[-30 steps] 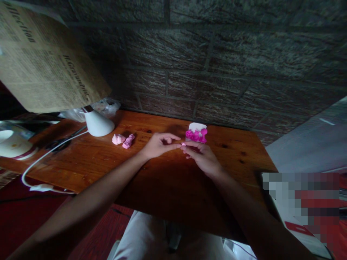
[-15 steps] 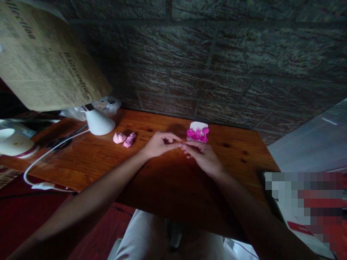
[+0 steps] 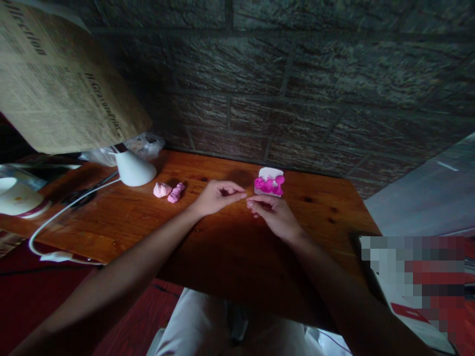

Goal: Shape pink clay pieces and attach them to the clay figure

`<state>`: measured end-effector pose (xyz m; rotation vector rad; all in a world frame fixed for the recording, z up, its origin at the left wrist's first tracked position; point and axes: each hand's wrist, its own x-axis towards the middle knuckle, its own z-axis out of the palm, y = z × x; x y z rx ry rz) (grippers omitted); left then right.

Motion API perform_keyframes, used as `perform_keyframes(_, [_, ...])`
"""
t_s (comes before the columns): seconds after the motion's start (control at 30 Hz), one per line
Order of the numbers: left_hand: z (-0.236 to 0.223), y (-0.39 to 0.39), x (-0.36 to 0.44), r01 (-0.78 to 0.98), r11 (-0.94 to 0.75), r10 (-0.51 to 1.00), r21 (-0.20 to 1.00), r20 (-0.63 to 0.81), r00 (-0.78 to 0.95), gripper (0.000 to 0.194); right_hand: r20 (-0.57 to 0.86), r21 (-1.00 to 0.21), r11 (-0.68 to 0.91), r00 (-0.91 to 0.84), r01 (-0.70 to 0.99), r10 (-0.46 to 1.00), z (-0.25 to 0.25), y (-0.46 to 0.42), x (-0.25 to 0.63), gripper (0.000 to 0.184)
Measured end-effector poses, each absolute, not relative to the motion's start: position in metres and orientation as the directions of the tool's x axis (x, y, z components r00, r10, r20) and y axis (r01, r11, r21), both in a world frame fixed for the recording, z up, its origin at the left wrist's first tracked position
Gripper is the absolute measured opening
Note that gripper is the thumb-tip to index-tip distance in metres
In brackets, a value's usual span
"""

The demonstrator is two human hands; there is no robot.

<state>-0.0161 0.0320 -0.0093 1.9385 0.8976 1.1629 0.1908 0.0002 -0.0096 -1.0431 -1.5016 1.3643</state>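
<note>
My left hand (image 3: 217, 198) hovers over the middle of the wooden table, its thumb and index fingertips brought together. Facing it, my right hand (image 3: 276, 215) is also pinched, its fingers curled inward. A narrow gap separates the two sets of fingertips. Whatever they hold, if anything, is too small to make out. Just beyond my right hand, several magenta shapes (image 3: 269, 186) lie on a small white piece (image 3: 271, 172). Left of my left hand, a pale pink clay-like lump (image 3: 162, 190) rests beside a darker pink clay-like lump (image 3: 176, 193).
A lamp with a white base (image 3: 135, 169) and a printed paper shade (image 3: 74, 89) stands at the left, its white cable (image 3: 74, 200) trailing off the wooden table (image 3: 222, 252). A white cup (image 3: 18, 198) is at far left. A dark brick wall (image 3: 252, 109) borders the back.
The fingertips of my two hands, which met half a second ago, are now slightly apart. Both hands otherwise keep nearly the same pose, and the view has shifted a little.
</note>
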Motion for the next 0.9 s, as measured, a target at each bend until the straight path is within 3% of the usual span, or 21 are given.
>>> perform_keyframes(0.5, [-0.0054, 0.0287, -0.0143, 0.213, -0.549, 0.797, 0.808, 0.429, 0.426, 0.029, 0.08, -0.988, 0.119, -0.326, 0.101, 0.942, -0.0075, -0.0011, 0.192, 0.024])
perform_keyframes(0.9, [-0.0077, 0.0269, -0.012, 0.173, -0.475, 0.799, 0.863, 0.342, 0.494, 0.033, 0.071, -0.997, 0.069, -0.235, -0.017, 0.969, -0.0113, 0.0006, 0.1913, 0.031])
